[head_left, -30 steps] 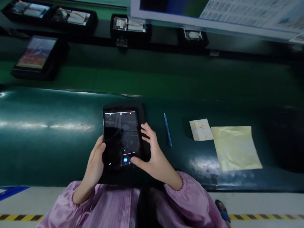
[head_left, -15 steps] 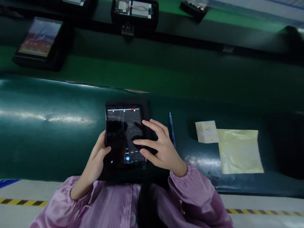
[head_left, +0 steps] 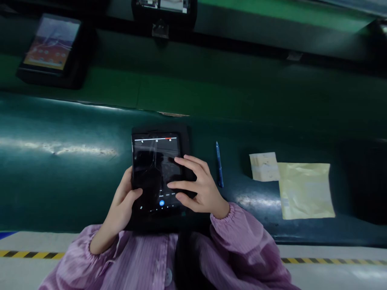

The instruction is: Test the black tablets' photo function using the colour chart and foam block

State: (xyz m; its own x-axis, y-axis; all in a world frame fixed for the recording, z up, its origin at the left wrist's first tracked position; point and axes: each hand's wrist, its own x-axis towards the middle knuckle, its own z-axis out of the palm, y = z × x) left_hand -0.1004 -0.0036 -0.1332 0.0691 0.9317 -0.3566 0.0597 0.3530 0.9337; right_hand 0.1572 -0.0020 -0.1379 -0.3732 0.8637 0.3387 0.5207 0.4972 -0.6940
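A black tablet lies in front of me with its screen lit, showing a dark camera app with a round blue button near the bottom. My left hand grips its left edge, thumb over the front and the other fingers partly hidden at the side. Over the right part of the screen is my right hand, fingers spread and holding nothing. Its fingertips are at or just above the glass; I cannot tell if they touch. A dark, flat black block or tray shows under and beyond the tablet.
A blue pen lies right of my right hand. Farther right are a small whitish pad and a yellow sheet. Another lit tablet rests on a black block at the far left. A black tray with parts stands at the back.
My right hand has shifted slightly left, farther over the screen. My left hand keeps its hold on the tablet. The view has tilted a little, so the back items sit higher.
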